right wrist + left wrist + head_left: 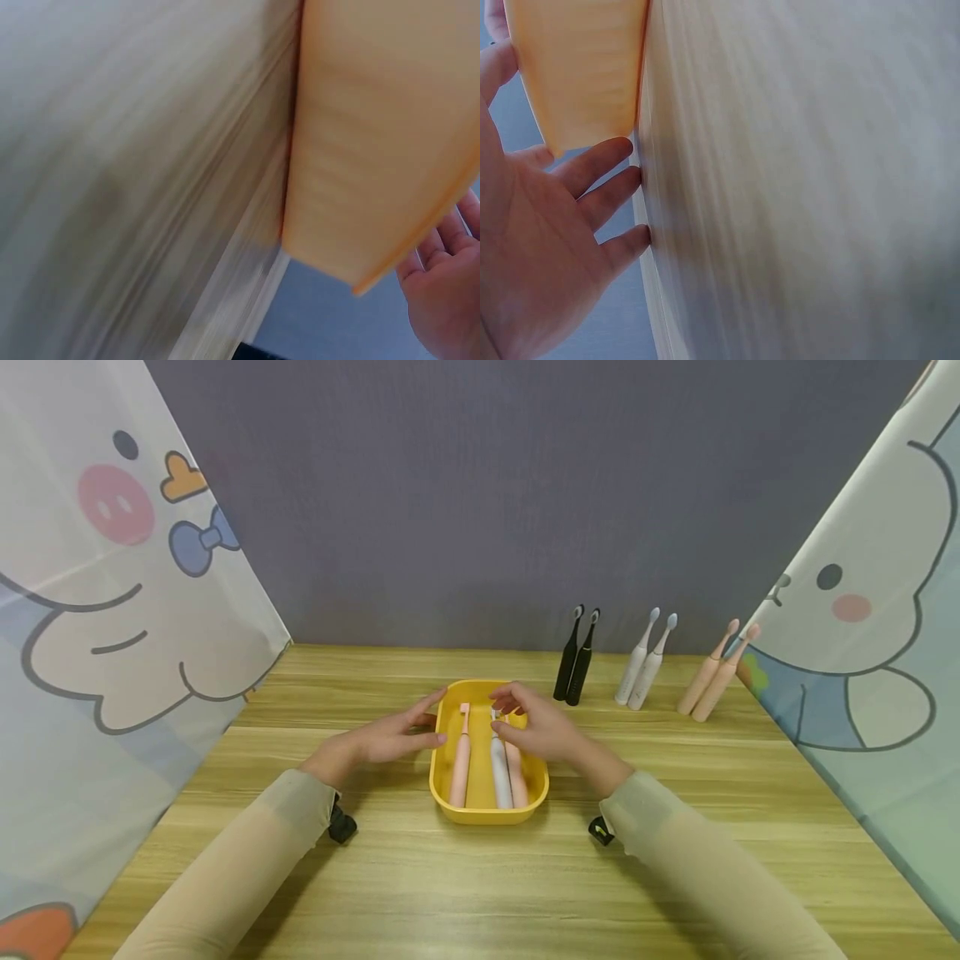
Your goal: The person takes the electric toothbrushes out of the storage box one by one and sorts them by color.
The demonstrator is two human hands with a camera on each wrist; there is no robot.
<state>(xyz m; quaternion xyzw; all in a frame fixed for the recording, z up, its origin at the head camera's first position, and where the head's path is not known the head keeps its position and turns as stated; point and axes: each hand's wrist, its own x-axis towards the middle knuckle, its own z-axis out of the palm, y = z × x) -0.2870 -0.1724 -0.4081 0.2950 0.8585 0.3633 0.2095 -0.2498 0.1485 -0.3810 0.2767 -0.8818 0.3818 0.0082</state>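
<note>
A yellow box (481,817) on the table holds three electric toothbrushes: a pink toothbrush (460,772) at left, a grey-white toothbrush (501,777) and another pink toothbrush (517,777) side by side at right. At the box's left side is my left hand (390,737), its thumb at the rim and the other fingers spread along the outer wall (585,75). My right hand (543,727) reaches over the right rim, thumb and fingers parted around the head of the grey-white toothbrush. In the right wrist view, the box wall hides most of those fingers.
Standing upright at the back right are pairs of toothbrushes: black toothbrushes (577,664), white toothbrushes (642,670) and pink toothbrushes (716,681). A grey wall panel (480,510) rises behind the wooden table (480,885), with cartoon-printed sheets (847,635) at both sides.
</note>
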